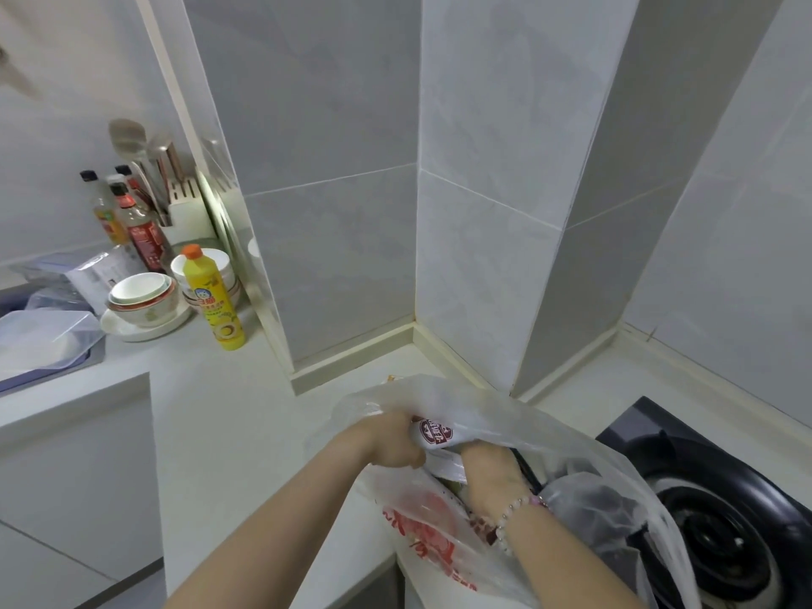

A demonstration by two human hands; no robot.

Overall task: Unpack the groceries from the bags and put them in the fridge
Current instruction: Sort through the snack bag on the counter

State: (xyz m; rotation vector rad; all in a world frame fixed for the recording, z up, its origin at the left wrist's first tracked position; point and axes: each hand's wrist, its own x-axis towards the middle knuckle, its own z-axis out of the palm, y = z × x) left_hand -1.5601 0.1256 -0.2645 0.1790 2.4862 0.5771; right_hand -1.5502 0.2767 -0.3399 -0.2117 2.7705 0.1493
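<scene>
A translucent plastic grocery bag (505,415) with red print sits on the white counter (228,410) beside the stove. My left hand (391,441) grips a white packet with a dark red logo (433,432) at the bag's mouth. My right hand (492,481), with a bead bracelet on the wrist, reaches down inside the bag; its fingers are closed around something I cannot make out. More groceries lie dark and blurred deep in the bag. No fridge is in view.
A black gas stove (720,512) lies right of the bag. At the left stand a yellow dish-soap bottle (215,296), stacked bowls (143,301), sauce bottles (136,222), a knife block (186,208) and a clear plastic container (44,340). Tiled walls close the counter's back.
</scene>
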